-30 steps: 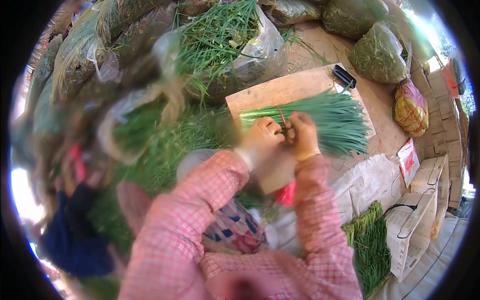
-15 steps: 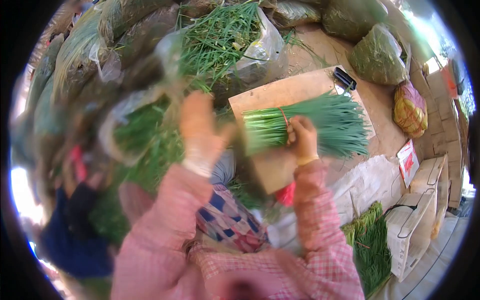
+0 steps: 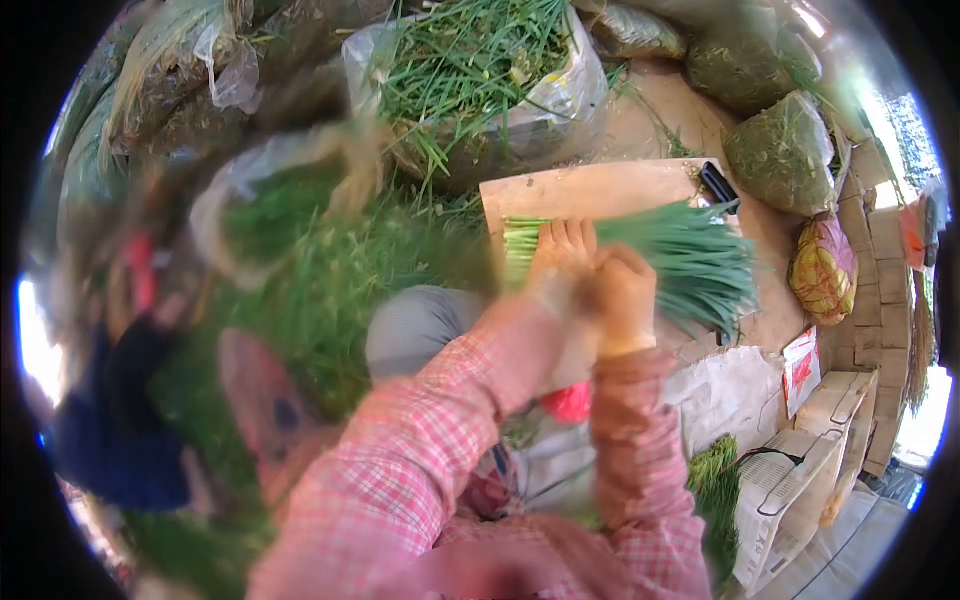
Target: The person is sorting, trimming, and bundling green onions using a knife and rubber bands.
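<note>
A bunch of green chives [image 3: 690, 255] lies across a board [image 3: 520, 190], its pale cut ends to the left and leaf tips to the right. My left hand [image 3: 562, 258] reaches over the pale stems, fingers wrapped on top of the bunch. Right beside it, my right hand [image 3: 625, 290] is closed in a fist against the near side of the bunch. The red band round the stems is hidden by my hands. A black object [image 3: 718, 187] rests at the board's far right corner.
Beyond the board stands an open plastic bag [image 3: 570, 100] heaped with loose chives. Stuffed bags [image 3: 785, 150] line the back right. A wooden crate [image 3: 790, 500] is at the lower right, beside more chives [image 3: 712, 495]. A person in dark clothes [image 3: 120, 420] is at left.
My left hand has come from the left, off the bunch, onto the stems next to my right hand. My right hand stays closed at the bunch. The view has shifted slightly.
</note>
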Demonstrator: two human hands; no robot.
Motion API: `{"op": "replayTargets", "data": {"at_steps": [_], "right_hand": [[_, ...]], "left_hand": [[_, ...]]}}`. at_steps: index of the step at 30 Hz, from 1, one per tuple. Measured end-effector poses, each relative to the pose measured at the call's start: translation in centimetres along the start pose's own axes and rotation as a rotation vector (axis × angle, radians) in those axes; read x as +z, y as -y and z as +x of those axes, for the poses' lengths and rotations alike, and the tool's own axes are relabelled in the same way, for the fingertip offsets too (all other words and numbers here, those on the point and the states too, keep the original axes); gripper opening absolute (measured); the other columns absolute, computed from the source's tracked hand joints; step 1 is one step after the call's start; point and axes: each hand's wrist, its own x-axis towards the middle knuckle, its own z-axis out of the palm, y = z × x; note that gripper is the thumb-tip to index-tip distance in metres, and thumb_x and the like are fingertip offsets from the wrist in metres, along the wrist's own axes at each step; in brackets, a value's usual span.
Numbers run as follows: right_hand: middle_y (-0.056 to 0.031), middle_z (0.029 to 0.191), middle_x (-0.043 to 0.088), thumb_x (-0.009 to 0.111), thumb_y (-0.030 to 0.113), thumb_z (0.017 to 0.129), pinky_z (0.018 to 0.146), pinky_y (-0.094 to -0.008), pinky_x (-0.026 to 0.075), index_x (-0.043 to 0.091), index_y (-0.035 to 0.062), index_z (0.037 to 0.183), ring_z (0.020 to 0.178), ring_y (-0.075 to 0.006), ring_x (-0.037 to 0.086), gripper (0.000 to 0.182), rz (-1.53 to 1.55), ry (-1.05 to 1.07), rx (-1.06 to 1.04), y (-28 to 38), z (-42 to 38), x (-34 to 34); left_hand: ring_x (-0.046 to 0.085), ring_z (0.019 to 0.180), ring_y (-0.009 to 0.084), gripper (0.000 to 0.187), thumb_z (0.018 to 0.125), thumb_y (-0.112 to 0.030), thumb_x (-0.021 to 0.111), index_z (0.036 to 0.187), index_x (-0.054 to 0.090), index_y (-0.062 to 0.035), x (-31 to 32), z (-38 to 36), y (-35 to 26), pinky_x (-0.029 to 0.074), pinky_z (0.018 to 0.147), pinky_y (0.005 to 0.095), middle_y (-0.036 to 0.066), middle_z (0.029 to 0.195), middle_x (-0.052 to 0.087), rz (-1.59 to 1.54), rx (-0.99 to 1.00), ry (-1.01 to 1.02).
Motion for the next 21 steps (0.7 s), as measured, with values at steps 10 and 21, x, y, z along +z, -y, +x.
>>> {"op": "replayTargets", "data": {"at_steps": [10, 21], "right_hand": [[0.0061, 0.057, 0.041, 0.045, 0.0, 0.077, 0.041, -0.0184, 0.021, 0.055, 0.0054, 0.073, 0.045, -0.0024, 0.032, 0.012, 0.074, -0.115, 0.15, -1.0, -6.1, -1.2], [0.0023, 0.063, 0.047, 0.05, 0.004, 0.077, 0.047, -0.021, 0.036, 0.056, 0.0071, 0.07, 0.05, -0.0097, 0.041, 0.009, 0.027, -0.374, 0.328, -9.0, -5.7, -3.9]], "left_hand": [[0.053, 0.082, 0.0245, 0.055, 0.057, -0.024, 0.071, 0.103, 0.049, -0.0009, 0.3, 1.4, 0.9, 0.043, 0.069, 0.0346, 0.011, 0.087, 0.053, -0.09, 0.017, 0.077], [0.055, 0.087, 0.0237, 0.025, 0.072, -0.018, 0.057, 0.094, 0.055, -0.0051, 1.2, 2.9, 1.5, 0.043, 0.074, 0.0346, 0.01, 0.091, 0.057, -0.22, -0.041, 0.25]]}}
